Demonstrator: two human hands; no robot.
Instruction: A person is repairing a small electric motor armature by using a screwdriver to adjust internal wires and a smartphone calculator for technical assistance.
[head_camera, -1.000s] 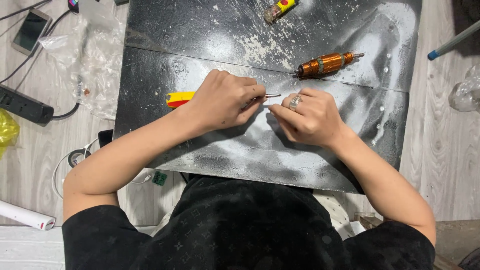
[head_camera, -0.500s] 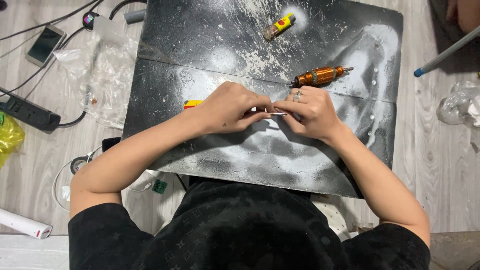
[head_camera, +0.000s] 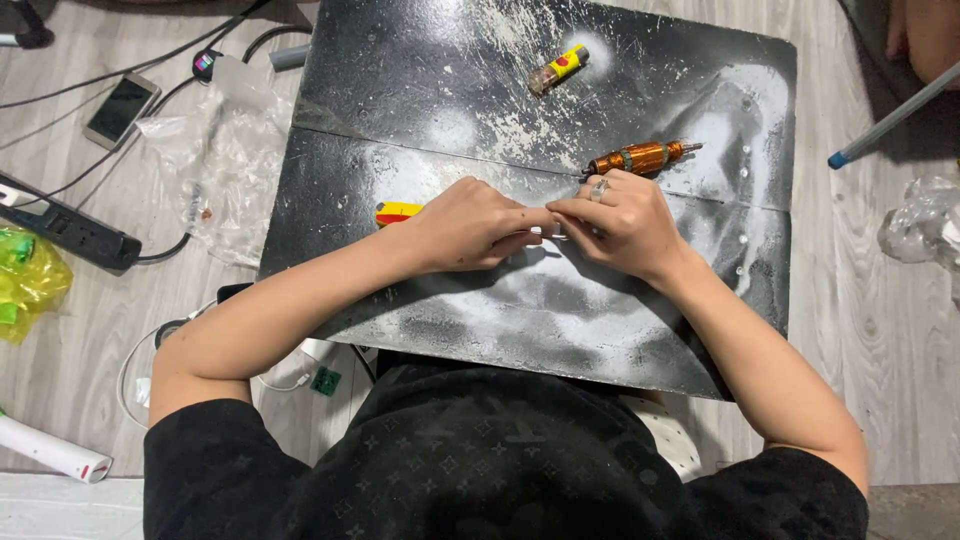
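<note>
We see a small yellow-labelled tube (head_camera: 559, 68) lying at twelve o'clock on the black board (head_camera: 420, 90), with clear plastic wrap (head_camera: 215, 160) off the board's edge at nine o'clock and a yellow-green bag (head_camera: 30, 280) farther out.

Our left hand (head_camera: 470, 225) is curled, its fingertips pinched on a thin pale piece (head_camera: 550, 232) at the board's centre; a yellow-and-red handle (head_camera: 397, 212) pokes out at nine o'clock of it.

Our right hand (head_camera: 620, 222) meets it fingertip to fingertip, pinching the same piece. What the piece is, we cannot tell.

A copper-wound rotor (head_camera: 640, 157) lies just beside the right hand at twelve o'clock.

Open board stretches toward six o'clock and along the three o'clock edge.
</note>
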